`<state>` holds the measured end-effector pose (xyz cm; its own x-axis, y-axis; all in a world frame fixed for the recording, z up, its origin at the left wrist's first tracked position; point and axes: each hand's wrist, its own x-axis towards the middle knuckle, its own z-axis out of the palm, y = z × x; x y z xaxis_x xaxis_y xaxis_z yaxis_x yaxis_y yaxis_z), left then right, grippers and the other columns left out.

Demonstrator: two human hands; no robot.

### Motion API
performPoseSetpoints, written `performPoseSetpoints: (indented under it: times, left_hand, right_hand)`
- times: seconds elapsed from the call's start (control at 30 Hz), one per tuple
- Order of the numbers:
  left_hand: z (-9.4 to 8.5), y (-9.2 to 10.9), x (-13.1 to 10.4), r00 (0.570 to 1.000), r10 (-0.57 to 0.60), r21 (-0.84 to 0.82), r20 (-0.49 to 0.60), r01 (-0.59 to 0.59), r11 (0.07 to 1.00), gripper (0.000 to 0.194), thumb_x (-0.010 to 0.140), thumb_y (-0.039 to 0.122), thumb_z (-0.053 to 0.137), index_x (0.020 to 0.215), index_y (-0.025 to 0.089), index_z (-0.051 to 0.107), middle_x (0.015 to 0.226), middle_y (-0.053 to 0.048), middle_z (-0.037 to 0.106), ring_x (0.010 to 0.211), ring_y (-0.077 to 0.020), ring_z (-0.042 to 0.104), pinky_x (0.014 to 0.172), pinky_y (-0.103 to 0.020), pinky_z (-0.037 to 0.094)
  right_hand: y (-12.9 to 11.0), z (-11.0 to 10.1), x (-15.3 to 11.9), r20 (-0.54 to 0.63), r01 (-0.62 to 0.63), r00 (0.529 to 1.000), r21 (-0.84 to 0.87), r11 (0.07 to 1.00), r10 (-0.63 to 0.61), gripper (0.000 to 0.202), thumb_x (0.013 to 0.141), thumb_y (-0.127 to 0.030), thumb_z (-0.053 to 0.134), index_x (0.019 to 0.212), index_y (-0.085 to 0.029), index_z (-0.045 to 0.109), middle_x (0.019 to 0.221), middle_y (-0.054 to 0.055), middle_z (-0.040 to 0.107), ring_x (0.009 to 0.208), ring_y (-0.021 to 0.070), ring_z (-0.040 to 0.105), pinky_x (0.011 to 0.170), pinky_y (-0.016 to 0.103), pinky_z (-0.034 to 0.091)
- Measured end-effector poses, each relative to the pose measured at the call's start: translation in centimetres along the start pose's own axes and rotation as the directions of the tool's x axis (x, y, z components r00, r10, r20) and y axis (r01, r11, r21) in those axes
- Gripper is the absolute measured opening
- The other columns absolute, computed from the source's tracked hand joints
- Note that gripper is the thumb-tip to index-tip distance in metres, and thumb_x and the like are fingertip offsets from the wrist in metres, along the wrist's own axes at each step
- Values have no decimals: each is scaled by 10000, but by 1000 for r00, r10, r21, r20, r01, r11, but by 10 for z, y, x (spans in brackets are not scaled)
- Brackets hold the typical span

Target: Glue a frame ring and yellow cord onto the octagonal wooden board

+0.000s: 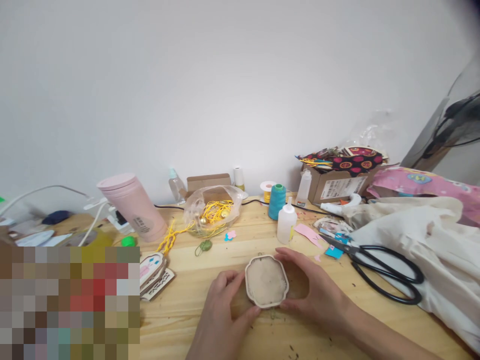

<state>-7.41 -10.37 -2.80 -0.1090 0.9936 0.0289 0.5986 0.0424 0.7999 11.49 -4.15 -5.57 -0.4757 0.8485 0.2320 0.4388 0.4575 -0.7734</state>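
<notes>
A small pale wooden frame (267,281) with scalloped corners and a recessed middle is between my hands, low over the table. Bits of green cord show at its top and bottom edges. My left hand (228,310) grips its left side, thumb at the lower left corner. On the other side, my right hand (315,285) holds the edge with the fingers at the upper right and the thumb at the lower right. Beyond the frame stands a white squeeze bottle (287,226) beside a teal thread spool (277,202). A green cord knot (205,246) lies to the left.
Black-handled scissors (386,270) rest by white cloth (405,235) on the right. A pink tumbler (131,207), a plastic bag of yellow cords (213,212) and a cardboard box (337,184) stand toward the wall. Decorated wooden pieces (157,275) are stacked at left. The lower left corner is pixelated.
</notes>
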Motion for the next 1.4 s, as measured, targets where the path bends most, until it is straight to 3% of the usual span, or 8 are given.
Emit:
performPoseSetpoints:
  times: [0.23,0.83,1.4]
  left_hand:
    - [1,0,0,1000,-7,36,-14,7,999,446,572,209,580,1018,233,571,965,-55,537,958,-243,464,866,-383,357]
    - [2,-6,1,999,19,32,-27,-18,999,441,573,204,584,1012,241,577,960,-63,557,941,-250,486,855,-396,374]
    - [4,-10,1,998,52,182,19,-54,982,438,629,234,555,1065,205,535,976,-72,533,953,-229,476,851,-382,387]
  right_hand:
    - [0,0,0,-2,20,1000,0,1000,-20,701,526,-224,667,1159,-236,366,1171,72,448,1065,250,424,895,426,364]
    - [-2,1,0,-9,1,1000,-8,1000,-1,697,523,-208,660,1155,-235,366,1140,60,473,1045,232,437,885,401,374]
    - [-2,0,3,24,-61,998,-8,998,61,715,474,-229,690,1133,-233,415,1143,44,478,1051,229,426,906,375,345]
